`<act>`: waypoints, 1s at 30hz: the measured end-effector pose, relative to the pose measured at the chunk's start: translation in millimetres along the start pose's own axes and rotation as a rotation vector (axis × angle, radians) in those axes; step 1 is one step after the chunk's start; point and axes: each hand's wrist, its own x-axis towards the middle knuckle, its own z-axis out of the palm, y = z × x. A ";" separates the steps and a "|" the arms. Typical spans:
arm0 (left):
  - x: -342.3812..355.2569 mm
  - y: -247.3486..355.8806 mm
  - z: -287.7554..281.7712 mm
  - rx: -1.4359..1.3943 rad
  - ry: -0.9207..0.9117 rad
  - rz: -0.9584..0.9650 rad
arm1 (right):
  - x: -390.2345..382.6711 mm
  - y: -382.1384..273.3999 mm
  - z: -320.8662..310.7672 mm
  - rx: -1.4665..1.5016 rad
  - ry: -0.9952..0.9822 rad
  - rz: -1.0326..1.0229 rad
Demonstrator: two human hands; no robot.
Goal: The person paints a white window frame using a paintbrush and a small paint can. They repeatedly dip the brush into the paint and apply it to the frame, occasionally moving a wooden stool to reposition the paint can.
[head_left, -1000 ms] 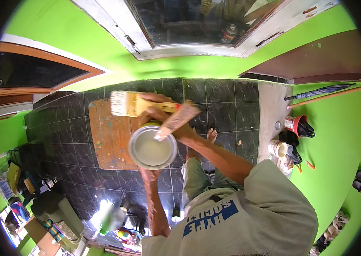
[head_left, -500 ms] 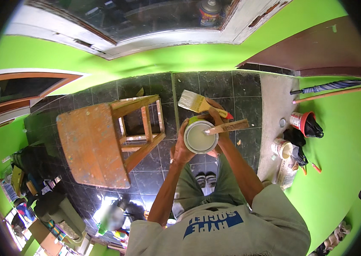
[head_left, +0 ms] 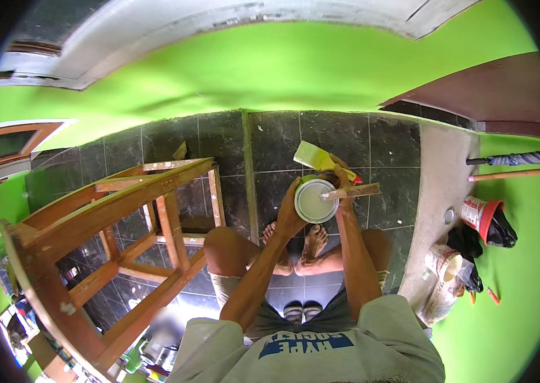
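Between my hands, above the floor and in front of my bare feet, is a round paint can with pale, whitish paint in it. My left hand is closed round the can's left side. A flat wooden stick lies across the rim, its whitened end over the paint and the other end out to the right. My right hand grips a wide paintbrush beyond the can, bristles pointing left, and also seems to steady the can's right side. Some of its fingers are hidden.
A paint-specked wooden stool stands close on my left. Along the right wall are a red-rimmed bucket, a white tub, a folded umbrella and a wooden pole. A green wall rises ahead; dark slippers lie behind my feet.
I have lowered from standing into a squat, with my knees now bent outward. The can, stick and brush came down with my hands, and the stool now looms larger at the left.
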 end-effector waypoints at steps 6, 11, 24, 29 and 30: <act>20.3 -125.3 55.0 -0.071 -0.069 -0.157 | 88.5 68.3 -93.9 0.070 0.033 -0.017; 33.6 -184.7 63.2 -0.061 -0.093 -0.150 | 132.1 119.7 -135.0 0.009 0.035 -0.081; 32.2 -237.3 72.5 0.073 -0.117 -0.122 | 156.1 147.2 -179.2 0.160 0.143 -0.139; 15.1 -227.2 49.4 0.524 -0.118 -0.224 | 125.7 128.8 -253.8 0.345 0.283 -0.295; 13.2 -214.9 38.2 0.615 -0.130 -0.331 | 121.0 113.3 -259.0 0.328 0.366 -0.313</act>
